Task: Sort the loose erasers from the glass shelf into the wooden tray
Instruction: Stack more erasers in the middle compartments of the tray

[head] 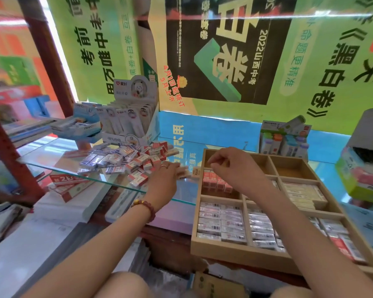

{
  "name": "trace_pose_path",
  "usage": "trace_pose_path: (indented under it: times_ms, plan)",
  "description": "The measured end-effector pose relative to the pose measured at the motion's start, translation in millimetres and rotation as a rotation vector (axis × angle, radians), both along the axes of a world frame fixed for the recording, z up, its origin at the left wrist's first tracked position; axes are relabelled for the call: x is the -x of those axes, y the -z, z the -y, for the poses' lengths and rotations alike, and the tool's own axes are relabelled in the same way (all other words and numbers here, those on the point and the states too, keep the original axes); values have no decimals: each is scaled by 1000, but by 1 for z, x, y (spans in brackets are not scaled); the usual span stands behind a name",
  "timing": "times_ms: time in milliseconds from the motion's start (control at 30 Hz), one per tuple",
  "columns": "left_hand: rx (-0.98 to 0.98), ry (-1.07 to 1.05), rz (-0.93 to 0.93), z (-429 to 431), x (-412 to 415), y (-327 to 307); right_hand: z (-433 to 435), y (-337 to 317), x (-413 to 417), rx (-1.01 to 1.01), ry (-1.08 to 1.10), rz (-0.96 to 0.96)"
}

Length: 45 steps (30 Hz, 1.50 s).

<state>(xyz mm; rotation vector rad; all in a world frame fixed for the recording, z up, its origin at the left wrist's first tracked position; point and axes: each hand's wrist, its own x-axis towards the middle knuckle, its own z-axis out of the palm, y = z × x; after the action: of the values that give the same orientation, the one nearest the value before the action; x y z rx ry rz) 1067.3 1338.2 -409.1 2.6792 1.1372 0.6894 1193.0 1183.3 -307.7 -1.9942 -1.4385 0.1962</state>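
At the far left, flat red-and-white boxes [70, 184] lie below the glass shelf [52, 152]. On the shelf, the loose erasers [127, 160] sit in a heap of red-and-white and blue-and-white sleeves, just in front of an open display carton [131, 119]. The left hand [166, 179] (1 ring, a beaded bracelet at the wrist) reaches across the heap's right edge, its fingers [177, 166] curled round a pale eraser [184, 174]. Another small eraser [196, 173] stands just beside it, against the left rim of the wooden tray [235, 252].

The tray rests on the same shelf. Its near-left compartment holds 2 columns of white erasers [221, 221], and the one behind it has a row of red 2B erasers [216, 181]. The right hand [230, 166] hovers over the far-left compartment with its fingers [213, 163] curled narrow; whether they pinch anything I cannot tell. Cream erasers [304, 194] fill a compartment further right. Beyond the tray stands a carton of coloured-cap items [284, 140].
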Motion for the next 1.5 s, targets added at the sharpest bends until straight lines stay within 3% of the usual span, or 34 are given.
trace_pose_path:
  times_ms: [100, 267, 367, 467, 633, 800, 1000, 1200, 1367, 1500]
  plan:
    - [11, 66, -103, 1, -8, 5, 0, 3, -4, 3, 22, -8]
    - [62, 103, -2, -4, -8, 5, 5, 8, -17, -3, 71, -35]
    - [248, 147, 229, -3, -3, -9, 10, 9, -22, -16, 3, -44]
    - [579, 394, 457, 18, -1, -38, 9, 11, -20, -6, -120, 13]
    - [526, 560, 234, 50, -6, -54, 5, 13, -12, -48, -179, 192]
    - [664, 555, 345, 56, -7, -61, 15, 4, -15, 9, -105, 360]
    - [241, 448, 208, 56, -3, -58, 25, 7, -17, 268, 4, 319]
    - [240, 459, 51, 58, -3, -48, 19, 16, -8, 341, -27, 335]
    - [-7, 405, -50, 58, -6, -49, 18, 18, -7, 372, -69, 257]
    - [38, 456, -102, 63, -4, -50, 24, 15, -10, 374, -95, 187]
